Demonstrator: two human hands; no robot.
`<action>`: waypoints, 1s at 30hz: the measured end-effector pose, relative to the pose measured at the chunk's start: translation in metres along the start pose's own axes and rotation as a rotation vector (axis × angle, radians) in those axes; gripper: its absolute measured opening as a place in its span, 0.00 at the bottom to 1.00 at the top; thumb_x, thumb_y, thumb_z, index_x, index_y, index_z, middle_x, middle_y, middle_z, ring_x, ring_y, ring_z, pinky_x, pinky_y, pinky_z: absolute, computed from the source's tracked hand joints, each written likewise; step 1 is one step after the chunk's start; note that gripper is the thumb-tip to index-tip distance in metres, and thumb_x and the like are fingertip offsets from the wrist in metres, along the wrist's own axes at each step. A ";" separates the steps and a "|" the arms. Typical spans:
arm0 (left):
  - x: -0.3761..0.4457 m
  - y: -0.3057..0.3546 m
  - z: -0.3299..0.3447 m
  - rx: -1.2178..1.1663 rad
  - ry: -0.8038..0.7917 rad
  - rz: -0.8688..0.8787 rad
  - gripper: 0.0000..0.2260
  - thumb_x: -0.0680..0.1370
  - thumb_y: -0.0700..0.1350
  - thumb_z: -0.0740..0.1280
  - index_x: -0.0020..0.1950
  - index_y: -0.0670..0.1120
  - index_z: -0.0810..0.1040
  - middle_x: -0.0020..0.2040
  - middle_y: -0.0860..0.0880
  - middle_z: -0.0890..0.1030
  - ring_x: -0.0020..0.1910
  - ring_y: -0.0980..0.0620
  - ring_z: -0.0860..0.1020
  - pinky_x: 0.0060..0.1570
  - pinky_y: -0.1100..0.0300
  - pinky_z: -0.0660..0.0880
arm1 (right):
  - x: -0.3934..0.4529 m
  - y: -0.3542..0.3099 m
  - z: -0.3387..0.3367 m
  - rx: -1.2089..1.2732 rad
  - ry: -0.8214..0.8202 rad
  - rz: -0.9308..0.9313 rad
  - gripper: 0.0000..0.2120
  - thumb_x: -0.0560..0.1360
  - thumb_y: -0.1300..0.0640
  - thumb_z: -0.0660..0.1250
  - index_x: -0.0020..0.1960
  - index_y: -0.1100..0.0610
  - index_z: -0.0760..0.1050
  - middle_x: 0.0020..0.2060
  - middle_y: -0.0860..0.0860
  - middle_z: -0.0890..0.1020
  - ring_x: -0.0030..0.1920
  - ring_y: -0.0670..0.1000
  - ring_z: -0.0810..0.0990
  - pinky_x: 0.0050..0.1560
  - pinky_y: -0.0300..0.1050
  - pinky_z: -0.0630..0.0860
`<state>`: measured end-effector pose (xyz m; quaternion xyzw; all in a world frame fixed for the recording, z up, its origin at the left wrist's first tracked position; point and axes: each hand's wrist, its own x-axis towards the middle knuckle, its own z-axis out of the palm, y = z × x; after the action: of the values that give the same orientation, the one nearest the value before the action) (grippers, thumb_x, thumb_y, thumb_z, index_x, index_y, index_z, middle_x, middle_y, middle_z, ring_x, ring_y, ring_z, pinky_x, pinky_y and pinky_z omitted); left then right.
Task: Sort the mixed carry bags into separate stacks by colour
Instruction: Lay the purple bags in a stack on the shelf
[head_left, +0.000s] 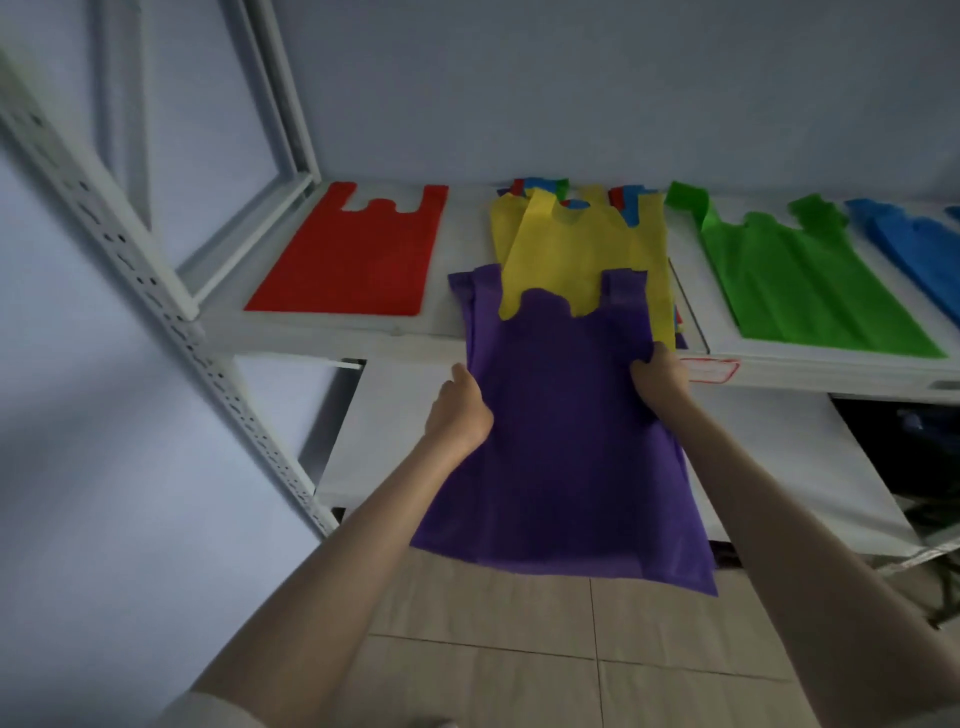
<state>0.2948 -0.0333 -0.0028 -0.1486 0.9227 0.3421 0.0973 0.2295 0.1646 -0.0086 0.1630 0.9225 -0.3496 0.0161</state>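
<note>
Purple carry bag lengthwise, handles toward shelf front edge, left hand and right hand fingers clamped on its side edges

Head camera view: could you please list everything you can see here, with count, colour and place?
purple bag: one, purple, held up in front of the shelf edge
mixed pile: one, yellow bags on top with red, blue and green edges showing behind, shelf centre
red bag: at least one, red, flat on shelf left
green bags: count unclear, green, shelf right of the pile
blue bags: count unclear, blue, far right, cut off by the frame
shelf: one, white metal rack
floor: beige tiles, below
left hand: grips the purple bag's left edge
right hand: grips its right edge
</note>
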 end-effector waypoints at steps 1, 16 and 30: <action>-0.005 -0.011 -0.002 -0.017 -0.005 -0.019 0.22 0.79 0.35 0.56 0.73 0.37 0.57 0.66 0.37 0.71 0.63 0.38 0.74 0.58 0.49 0.72 | -0.009 -0.001 0.007 0.013 -0.009 0.001 0.17 0.77 0.66 0.55 0.65 0.71 0.65 0.63 0.69 0.72 0.63 0.66 0.71 0.58 0.52 0.69; -0.033 -0.190 -0.005 -0.030 -0.115 -0.227 0.16 0.78 0.38 0.57 0.66 0.39 0.64 0.62 0.38 0.74 0.60 0.39 0.74 0.58 0.48 0.74 | -0.109 0.007 0.154 0.052 -0.245 0.124 0.16 0.78 0.66 0.53 0.64 0.69 0.66 0.61 0.66 0.74 0.49 0.59 0.72 0.39 0.40 0.65; 0.113 -0.234 0.007 0.011 -0.154 -0.271 0.14 0.78 0.35 0.57 0.63 0.37 0.65 0.58 0.38 0.77 0.56 0.39 0.77 0.57 0.47 0.75 | 0.029 -0.023 0.266 -0.005 -0.444 0.242 0.19 0.76 0.64 0.56 0.66 0.67 0.63 0.60 0.65 0.73 0.47 0.56 0.71 0.44 0.47 0.68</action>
<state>0.2689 -0.2208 -0.1805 -0.2443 0.8859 0.3312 0.2139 0.1722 -0.0165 -0.1988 0.1914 0.8710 -0.3701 0.2602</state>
